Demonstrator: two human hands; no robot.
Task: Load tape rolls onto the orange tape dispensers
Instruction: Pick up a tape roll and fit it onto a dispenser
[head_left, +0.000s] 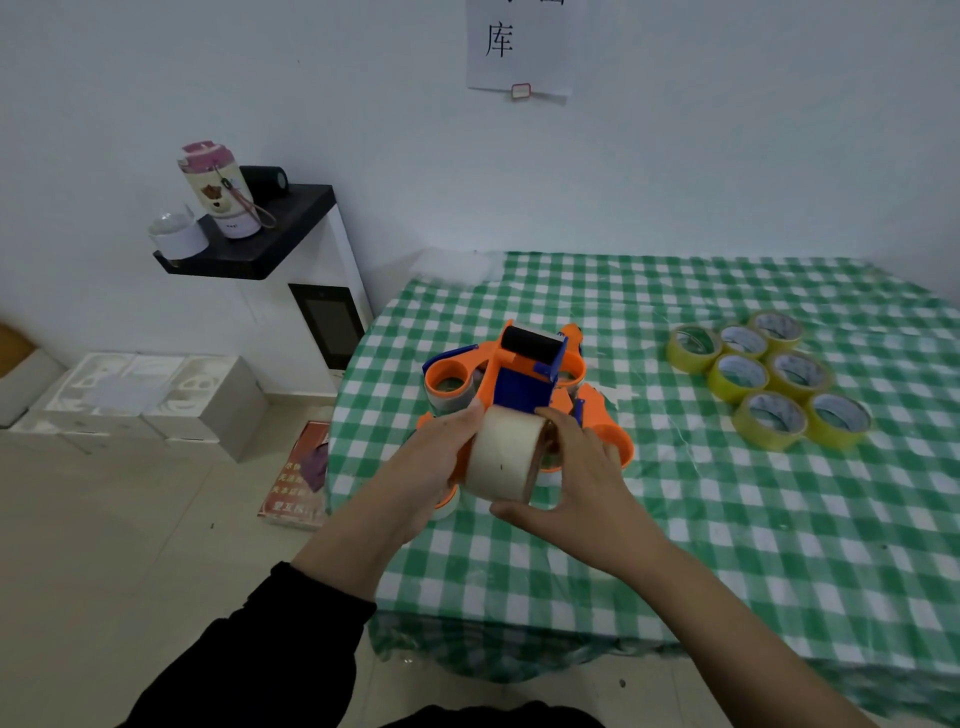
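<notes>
Hands (514, 467) gripping tape roll (501, 460), orange dispenser (524, 374)

A white wall (727, 156) fills the upper part of the frame. At the top centre hangs a paper sheet (540, 47) with a black Chinese character, and a small red-edged tag (520, 91) sits on its lower edge. In the upper left there is a black shelf (296, 221) on top of a white cabinet (270, 322) with a dark screen (330, 325). On the shelf stand a bottle (221, 189) with a pink lid and a bear picture, a black cylinder (265, 181) behind it, and a clear cup (176, 234) at the front edge. On the beige floor (130, 545) at the left lie white foam blocks (140, 384). A red booklet (298, 478) lies just beside the table. A green and white checked cloth (727, 519) covers the table on the right.
</notes>
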